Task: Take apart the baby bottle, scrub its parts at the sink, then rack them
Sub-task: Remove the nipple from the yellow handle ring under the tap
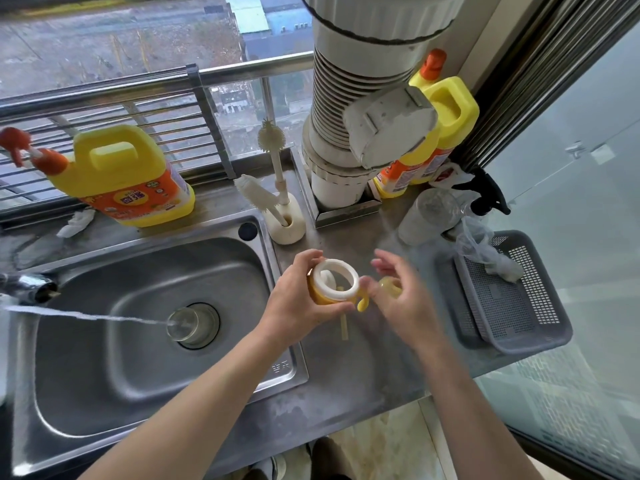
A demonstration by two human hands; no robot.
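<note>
Currently the left hand (304,301) grips the squat yellow plastic baby bottle with a white screw collar (334,282), mouth upward, over the steel counter (346,382) just right of the steel sink (138,358). The right hand (398,296) sits beside the bottle's yellow handle (363,304), blurred; I cannot tell whether it holds anything.

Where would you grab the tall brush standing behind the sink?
Take the tall brush by its bare stem, below the bristles, probably from the right: it stands upright in the holder, and the shorter brush leans out leftward.
</note>
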